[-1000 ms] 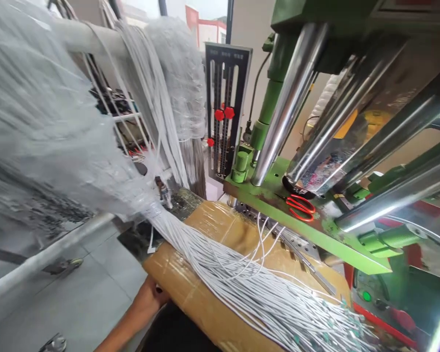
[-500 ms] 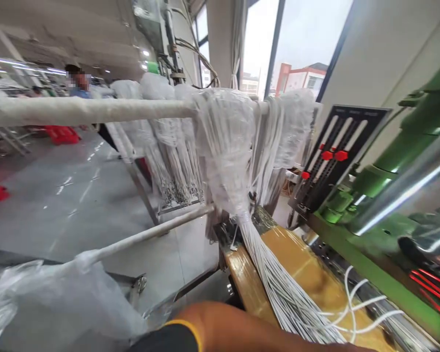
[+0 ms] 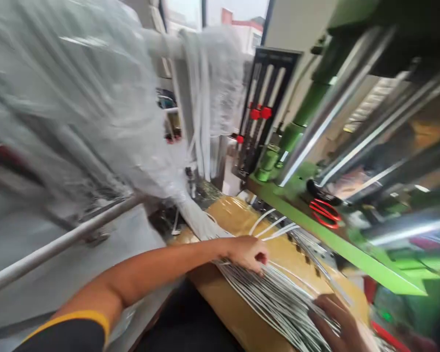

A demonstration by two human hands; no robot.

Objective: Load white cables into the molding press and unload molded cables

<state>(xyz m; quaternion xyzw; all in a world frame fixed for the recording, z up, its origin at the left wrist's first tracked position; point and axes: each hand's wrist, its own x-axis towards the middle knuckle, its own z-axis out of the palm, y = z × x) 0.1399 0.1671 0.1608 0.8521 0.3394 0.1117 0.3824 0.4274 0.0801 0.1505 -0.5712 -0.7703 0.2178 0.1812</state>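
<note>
Left grip (image 3: 247, 253) has white cables (image 3: 275, 296) directly beneath.

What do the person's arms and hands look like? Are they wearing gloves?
No gloves: the left hand and right hand are both bare. The left arm has a short, dark sleeve with a yellow-orange band around its edge. Below that, the forearm is uncovered. The right sleeve isn't in view, and the right hand is blurry.
</note>
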